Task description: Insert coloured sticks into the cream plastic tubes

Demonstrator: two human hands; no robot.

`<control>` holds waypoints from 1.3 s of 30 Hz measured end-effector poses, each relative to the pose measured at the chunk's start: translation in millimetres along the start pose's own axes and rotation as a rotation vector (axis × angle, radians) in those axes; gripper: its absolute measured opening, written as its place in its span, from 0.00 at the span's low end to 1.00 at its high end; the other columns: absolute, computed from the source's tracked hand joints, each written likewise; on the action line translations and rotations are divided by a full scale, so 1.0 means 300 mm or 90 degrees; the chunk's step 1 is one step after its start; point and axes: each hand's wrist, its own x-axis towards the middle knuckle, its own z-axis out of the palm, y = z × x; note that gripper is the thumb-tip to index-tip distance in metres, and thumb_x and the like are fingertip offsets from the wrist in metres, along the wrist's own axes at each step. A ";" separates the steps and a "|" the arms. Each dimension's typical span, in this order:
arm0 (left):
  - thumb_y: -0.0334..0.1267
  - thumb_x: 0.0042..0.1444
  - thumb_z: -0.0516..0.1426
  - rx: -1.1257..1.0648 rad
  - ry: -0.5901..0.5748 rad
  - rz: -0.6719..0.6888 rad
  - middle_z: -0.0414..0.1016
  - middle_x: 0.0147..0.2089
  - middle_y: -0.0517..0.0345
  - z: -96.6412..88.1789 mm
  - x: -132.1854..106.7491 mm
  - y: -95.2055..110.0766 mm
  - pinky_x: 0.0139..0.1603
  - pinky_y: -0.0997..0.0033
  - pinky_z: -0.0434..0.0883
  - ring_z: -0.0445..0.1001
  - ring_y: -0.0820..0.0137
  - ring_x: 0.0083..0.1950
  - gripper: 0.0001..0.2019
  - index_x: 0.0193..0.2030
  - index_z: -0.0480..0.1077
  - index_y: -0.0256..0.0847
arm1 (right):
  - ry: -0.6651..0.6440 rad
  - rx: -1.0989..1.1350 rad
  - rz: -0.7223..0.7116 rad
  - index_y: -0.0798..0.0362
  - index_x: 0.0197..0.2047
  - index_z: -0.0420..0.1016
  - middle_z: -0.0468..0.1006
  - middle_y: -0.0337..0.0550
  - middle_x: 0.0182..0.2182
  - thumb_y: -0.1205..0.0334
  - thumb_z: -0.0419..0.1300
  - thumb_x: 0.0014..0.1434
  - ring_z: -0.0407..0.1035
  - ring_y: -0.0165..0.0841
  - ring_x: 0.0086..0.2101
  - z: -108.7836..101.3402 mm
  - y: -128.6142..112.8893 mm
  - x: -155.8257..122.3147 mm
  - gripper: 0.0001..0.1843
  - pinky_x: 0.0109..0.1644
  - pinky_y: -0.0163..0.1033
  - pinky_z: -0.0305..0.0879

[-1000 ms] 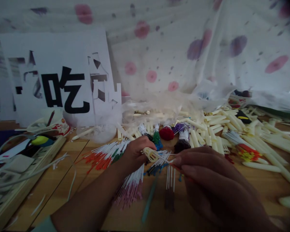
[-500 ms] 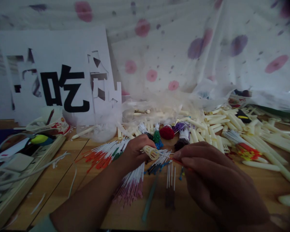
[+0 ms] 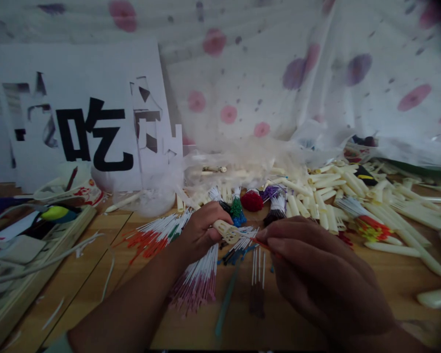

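Observation:
My left hand (image 3: 203,229) is closed around a cream slotted tube (image 3: 228,232), whose wider end full of holes points right. Between the fingertips of my right hand (image 3: 316,267) is a thin stick (image 3: 256,240), white at its tip and orange-red toward my fingers. Its white tip reaches the holed end of the tube; I cannot tell whether it is inside a hole. Under and beside my left hand lie white sticks with pink ends (image 3: 196,284) and a fan of white sticks with orange ends (image 3: 152,238). Sticks with blue and black ends (image 3: 238,252) lie behind the tube.
Cream tubes (image 3: 327,196) are heaped at the back right, near red-and-yellow-tipped sticks (image 3: 371,225). A power strip (image 3: 40,274) with cables runs along the left. A white board with a black character (image 3: 95,135) stands behind. A pale green strip (image 3: 226,304) lies in front.
My right hand has moved left with the stick, bringing its white tip to the holed end of the tube. The whole view has shifted slightly.

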 end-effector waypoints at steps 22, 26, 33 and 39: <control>0.54 0.61 0.45 0.205 0.004 -0.057 0.65 0.30 0.56 -0.020 0.005 0.048 0.34 0.69 0.60 0.65 0.69 0.34 0.22 0.37 0.70 0.38 | -0.034 -0.037 0.060 0.54 0.34 0.74 0.70 0.40 0.31 0.71 0.60 0.54 0.65 0.27 0.32 0.082 0.106 0.007 0.05 0.34 0.33 0.64; 0.55 0.60 0.46 0.299 0.032 -0.063 0.66 0.30 0.55 -0.019 0.005 0.049 0.34 0.68 0.61 0.65 0.68 0.34 0.23 0.37 0.71 0.38 | -0.019 -0.005 0.115 0.55 0.31 0.74 0.71 0.41 0.30 0.71 0.58 0.55 0.67 0.26 0.31 0.101 0.118 0.014 0.04 0.31 0.32 0.65; 0.56 0.60 0.46 0.409 0.066 -0.060 0.67 0.29 0.55 -0.027 0.008 0.051 0.34 0.68 0.61 0.66 0.67 0.34 0.23 0.35 0.71 0.39 | 0.015 0.100 0.252 0.55 0.33 0.75 0.73 0.41 0.30 0.69 0.56 0.57 0.68 0.28 0.32 0.149 0.113 0.002 0.06 0.34 0.35 0.66; 0.56 0.59 0.47 0.402 0.090 -0.059 0.67 0.29 0.56 -0.034 0.005 0.038 0.33 0.69 0.61 0.65 0.68 0.33 0.22 0.34 0.71 0.39 | -0.026 0.228 0.300 0.52 0.37 0.77 0.73 0.41 0.29 0.66 0.56 0.57 0.69 0.29 0.33 0.153 0.131 -0.005 0.08 0.36 0.39 0.67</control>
